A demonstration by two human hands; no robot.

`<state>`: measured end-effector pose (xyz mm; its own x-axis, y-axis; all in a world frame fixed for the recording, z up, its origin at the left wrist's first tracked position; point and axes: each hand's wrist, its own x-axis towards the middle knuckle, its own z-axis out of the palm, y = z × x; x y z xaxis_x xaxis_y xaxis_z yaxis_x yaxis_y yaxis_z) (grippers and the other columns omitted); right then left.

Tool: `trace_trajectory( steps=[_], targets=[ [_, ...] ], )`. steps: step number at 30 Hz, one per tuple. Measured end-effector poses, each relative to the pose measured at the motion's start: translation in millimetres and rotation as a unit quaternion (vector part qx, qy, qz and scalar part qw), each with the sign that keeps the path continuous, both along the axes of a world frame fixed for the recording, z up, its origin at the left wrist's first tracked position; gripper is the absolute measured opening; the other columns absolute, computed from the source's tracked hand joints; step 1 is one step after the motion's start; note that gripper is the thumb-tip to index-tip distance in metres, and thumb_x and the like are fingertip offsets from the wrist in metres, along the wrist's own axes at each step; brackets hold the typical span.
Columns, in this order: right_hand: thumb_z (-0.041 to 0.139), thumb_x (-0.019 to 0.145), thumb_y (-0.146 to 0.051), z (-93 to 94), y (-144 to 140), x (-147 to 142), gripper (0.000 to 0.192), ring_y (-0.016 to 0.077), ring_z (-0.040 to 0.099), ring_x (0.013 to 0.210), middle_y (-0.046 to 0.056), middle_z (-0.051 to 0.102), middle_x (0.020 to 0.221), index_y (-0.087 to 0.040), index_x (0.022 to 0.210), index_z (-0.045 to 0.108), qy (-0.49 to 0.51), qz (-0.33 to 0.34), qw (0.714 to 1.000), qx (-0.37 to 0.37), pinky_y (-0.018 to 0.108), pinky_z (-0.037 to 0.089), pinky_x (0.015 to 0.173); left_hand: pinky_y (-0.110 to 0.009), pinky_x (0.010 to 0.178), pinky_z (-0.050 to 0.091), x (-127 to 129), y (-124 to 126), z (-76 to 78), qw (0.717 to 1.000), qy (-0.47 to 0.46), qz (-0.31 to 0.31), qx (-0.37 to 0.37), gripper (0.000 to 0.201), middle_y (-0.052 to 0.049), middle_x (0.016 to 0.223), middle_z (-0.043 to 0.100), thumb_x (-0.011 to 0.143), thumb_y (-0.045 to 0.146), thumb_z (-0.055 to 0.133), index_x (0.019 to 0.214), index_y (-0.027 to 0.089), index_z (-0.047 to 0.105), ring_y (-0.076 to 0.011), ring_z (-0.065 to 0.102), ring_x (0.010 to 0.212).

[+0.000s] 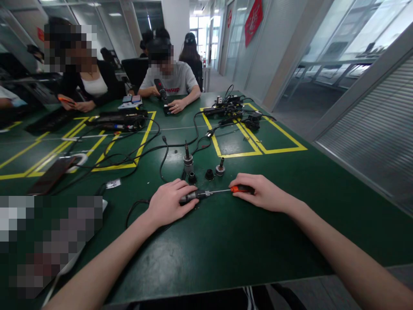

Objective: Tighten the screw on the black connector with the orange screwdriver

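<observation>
At the centre of the frame, a person's left hand [171,206] is closed over a dark cylindrical part [192,196] lying on the green table [226,241], fingers wrapped and clamped on it. The right hand [263,193], just right of centre, pinches the orange handle of a small screwdriver [230,189], whose thin shaft runs leftward into the end of the part.

The step looks like driving or loosening a screw; it would go best with the shaft kept in line with the part and the left hand holding it flat against turning.

Just above the hands stand four small metal fittings [188,160]: two tall, two squat. One screwdriver and one gripped part are in use. Black cables [151,148] trail across yellow floor-tape boxes [258,148]. In the upper left, two seated co-workers [171,79] face the table; others stand behind.
</observation>
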<state>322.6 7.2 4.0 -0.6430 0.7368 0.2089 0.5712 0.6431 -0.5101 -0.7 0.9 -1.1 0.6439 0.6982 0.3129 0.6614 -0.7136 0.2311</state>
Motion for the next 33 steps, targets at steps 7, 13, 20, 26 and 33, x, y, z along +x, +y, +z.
trace_trajectory(
  steps=[7,13,20,26,33],
  targets=[
    [0.054,0.104,-0.032,5.0,-3.1,-6.8,0.026,0.0224,0.069,0.081,0.009,0.073,0.096,-0.018,0.109,0.075,-0.066,-0.028,0.997,-0.018,0.034,0.054,0.072,-0.036,0.079,0.06,-0.2,-0.3,-0.4,1.0,0.003,0.002,0.001,0.027,-0.006,0.103,0.077,0.098,0.037,0.065,0.116,0.019,0.075,-0.0229,0.07,0.093],
    [0.059,0.102,-0.033,1.5,0.2,-0.6,0.021,0.0214,0.07,0.081,0.008,0.073,0.095,-0.019,0.107,0.073,-0.017,0.0,1.0,-0.003,0.033,0.053,0.074,-0.035,0.079,0.06,0.1,-0.5,0.3,1.0,0.001,0.005,0.001,0.027,-0.006,0.103,0.077,0.099,0.038,0.063,0.115,0.02,0.075,-0.0221,0.07,0.092],
    [0.057,0.102,-0.037,8.4,-4.4,-5.2,0.024,0.021,0.07,0.077,0.008,0.074,0.092,-0.019,0.101,0.074,-0.019,-0.016,0.999,-0.02,0.032,0.053,0.07,-0.036,0.08,0.06,0.4,-0.5,0.4,1.0,0.0,0.002,-0.004,0.027,-0.006,0.104,0.077,0.098,0.037,0.064,0.116,0.02,0.075,-0.0227,0.071,0.093],
    [0.056,0.103,-0.034,5.3,-1.8,-2.0,0.025,0.0215,0.071,0.081,0.008,0.075,0.094,-0.019,0.108,0.076,0.0,-0.005,1.0,-0.02,0.032,0.054,0.073,-0.035,0.08,0.06,0.6,-1.2,2.1,1.0,0.002,0.003,-0.005,0.026,-0.006,0.103,0.077,0.098,0.036,0.065,0.116,0.02,0.074,-0.0224,0.07,0.093],
    [0.06,0.104,-0.038,2.9,-1.9,-1.0,0.027,0.0178,0.067,0.073,0.008,0.072,0.092,-0.017,0.106,0.076,0.045,0.015,0.999,-0.004,0.029,0.052,0.068,-0.035,0.079,0.06,0.5,-0.6,2.3,1.0,0.006,0.003,-0.01,0.025,-0.006,0.102,0.077,0.097,0.034,0.065,0.115,0.019,0.074,-0.0226,0.07,0.092]
  ],
)
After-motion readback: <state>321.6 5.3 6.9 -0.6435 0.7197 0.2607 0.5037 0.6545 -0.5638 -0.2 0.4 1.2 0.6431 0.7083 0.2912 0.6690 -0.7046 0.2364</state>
